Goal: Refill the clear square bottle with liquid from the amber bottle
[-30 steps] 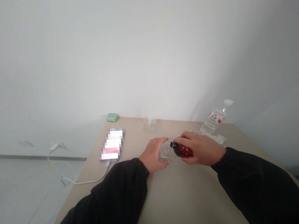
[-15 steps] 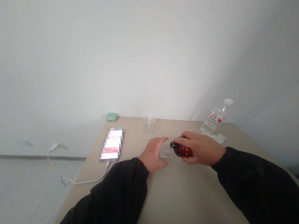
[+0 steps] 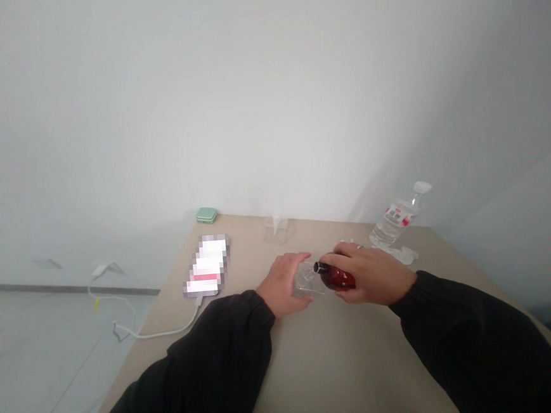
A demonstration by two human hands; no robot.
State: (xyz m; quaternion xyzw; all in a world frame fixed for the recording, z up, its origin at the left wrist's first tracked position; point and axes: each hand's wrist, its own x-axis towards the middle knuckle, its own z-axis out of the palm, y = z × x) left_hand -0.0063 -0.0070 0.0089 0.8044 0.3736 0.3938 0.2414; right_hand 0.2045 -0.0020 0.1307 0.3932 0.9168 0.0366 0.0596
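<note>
My left hand point(image 3: 282, 285) grips a clear plastic cup point(image 3: 306, 282), which is tilted on its side just above the beige table point(image 3: 345, 366). My right hand point(image 3: 372, 274) wraps around a dark red glass bottle point(image 3: 342, 277). The bottle lies nearly level, and its black neck point(image 3: 318, 267) points left at the cup's mouth. The neck touches or nearly touches the cup, and I cannot tell which. My fingers hide part of the bottle, and no label shows.
A pixelated phone point(image 3: 207, 266) lies at the table's left, with a white cable point(image 3: 161, 334) running off the edge. Along the back are a green case point(image 3: 206, 216), a second clear cup point(image 3: 276, 230), and a water bottle point(image 3: 395, 217) beside crumpled clear plastic point(image 3: 404, 255).
</note>
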